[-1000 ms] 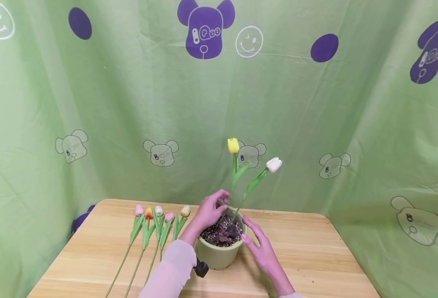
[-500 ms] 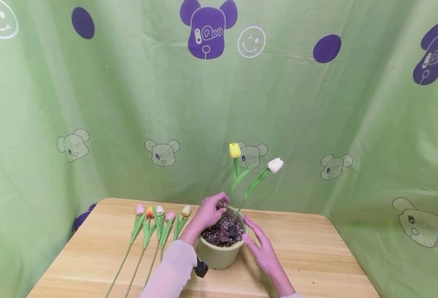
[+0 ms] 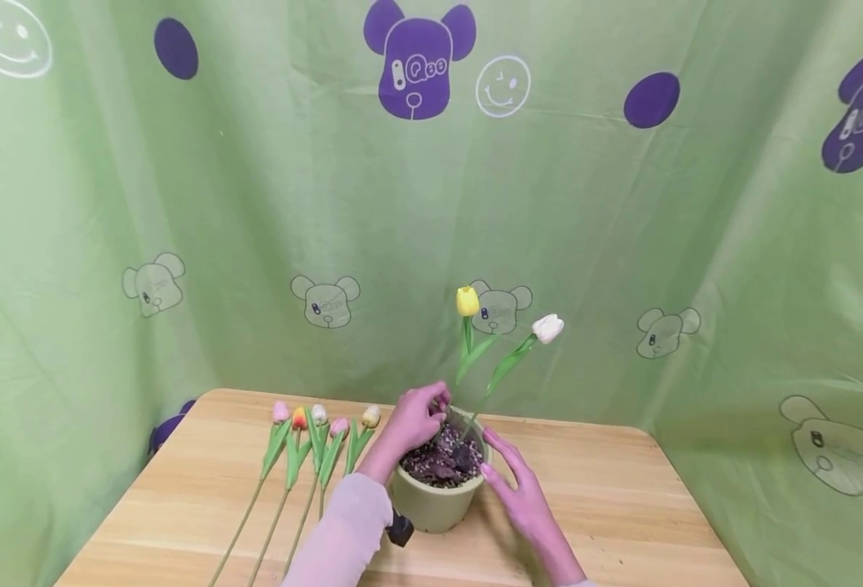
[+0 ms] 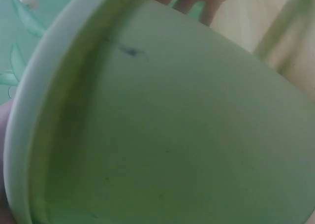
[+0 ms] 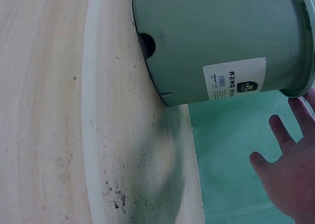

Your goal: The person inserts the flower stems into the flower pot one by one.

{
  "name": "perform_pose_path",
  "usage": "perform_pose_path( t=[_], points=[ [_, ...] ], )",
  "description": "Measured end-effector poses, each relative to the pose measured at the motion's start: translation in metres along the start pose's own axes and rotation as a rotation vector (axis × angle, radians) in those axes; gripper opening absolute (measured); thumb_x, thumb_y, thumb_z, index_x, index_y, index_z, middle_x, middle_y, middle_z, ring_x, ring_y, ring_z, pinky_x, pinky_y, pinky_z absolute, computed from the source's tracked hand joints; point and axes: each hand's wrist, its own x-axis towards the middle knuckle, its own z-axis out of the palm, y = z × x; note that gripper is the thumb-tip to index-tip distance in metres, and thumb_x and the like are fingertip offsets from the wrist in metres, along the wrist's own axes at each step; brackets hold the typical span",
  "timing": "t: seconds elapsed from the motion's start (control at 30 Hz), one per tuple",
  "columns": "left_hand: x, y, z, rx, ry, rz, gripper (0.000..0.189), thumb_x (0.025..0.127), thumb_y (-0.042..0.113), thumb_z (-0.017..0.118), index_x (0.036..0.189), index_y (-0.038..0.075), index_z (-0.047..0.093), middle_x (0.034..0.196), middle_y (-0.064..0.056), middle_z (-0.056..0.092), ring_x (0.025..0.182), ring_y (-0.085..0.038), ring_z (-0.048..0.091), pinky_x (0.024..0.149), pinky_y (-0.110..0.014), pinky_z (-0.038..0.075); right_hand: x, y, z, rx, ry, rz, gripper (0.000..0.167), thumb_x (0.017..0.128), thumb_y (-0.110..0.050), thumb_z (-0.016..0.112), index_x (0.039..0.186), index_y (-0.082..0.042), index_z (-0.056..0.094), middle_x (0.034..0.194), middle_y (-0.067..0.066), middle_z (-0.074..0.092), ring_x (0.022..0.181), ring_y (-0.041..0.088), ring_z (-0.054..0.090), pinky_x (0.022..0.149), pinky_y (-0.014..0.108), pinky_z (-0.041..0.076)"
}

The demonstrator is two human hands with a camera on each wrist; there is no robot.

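Note:
A green flowerpot (image 3: 435,509) filled with dark soil (image 3: 442,463) stands on the table. My left hand (image 3: 411,420) is over its left rim and pinches the stem of a yellow tulip (image 3: 467,302), whose lower end is hidden behind the fingers. A white tulip (image 3: 548,328) stands in the soil, leaning right. Along the pot's right side, my right hand (image 3: 523,497) rests its extended fingertips against the rim. The right wrist view shows that hand (image 5: 290,170) with spread fingers by the rim, and a white label (image 5: 235,79) on the pot.
Several tulips (image 3: 317,440) lie side by side on the wooden table (image 3: 600,505), left of the pot. Soil crumbs (image 5: 118,199) are scattered near the pot's base. A green curtain (image 3: 402,204) hangs behind and on both sides.
The yellow tulip has sunk slightly toward the soil, with my left hand moving down a little. My right hand stays at the rim. The whole head view has shifted slightly.

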Motion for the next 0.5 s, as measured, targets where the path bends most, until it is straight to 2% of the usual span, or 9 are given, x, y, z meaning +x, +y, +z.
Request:
perform_pose_path(
  t=[0.27,0.5],
  points=[
    [-0.0011,0.0005,0.002,0.03,0.017,-0.004,0.022,0.087,-0.003,0.068,0.1,0.014,0.065,0.092,0.003,0.07,0.087,-0.015,0.065,0.083,-0.032,0.059,-0.0004,0.0028,-0.0012,0.001,-0.006,0.016,0.055,0.104,-0.025,0.062,0.156,-0.022,0.045,0.164,0.008,0.041,0.152,0.041,0.032,0.115,0.081,0.018],
    [0.0003,0.0021,0.0009,0.045,0.026,0.011,0.021,0.085,-0.003,0.068,0.097,0.014,0.066,0.087,0.004,0.068,0.081,-0.013,0.061,0.078,-0.03,0.056,0.0018,0.0052,-0.0012,0.005,-0.002,-0.001,0.055,0.104,-0.025,0.063,0.156,-0.02,0.046,0.164,0.006,0.042,0.151,0.04,0.034,0.116,0.081,0.019]
  ],
)
